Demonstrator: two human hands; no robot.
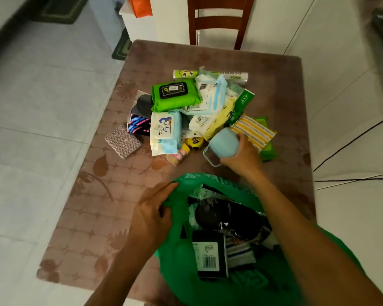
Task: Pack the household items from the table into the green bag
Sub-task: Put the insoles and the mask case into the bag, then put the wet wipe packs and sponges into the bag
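A green bag [179, 257] lies open at the table's near edge, with several dark packets inside it. My left hand [153, 215] grips the bag's left rim and holds it open. My right hand [243, 153] is closed around a light blue cup [223, 143] with a handle, just above the table beyond the bag. Behind the cup lies a pile of household items: a green wipes pack [175, 94], a white baby wipes pack [164, 133], a yellow striped cloth [254, 131], a patterned sponge [122, 141] and several other packets.
The brown patterned table [93, 208] stands on a pale tiled floor. A wooden chair [219, 21] stands at the far edge. Black cables [351, 140] run over the floor on the right. An orange bag [139, 5] sits on a white unit at the back.
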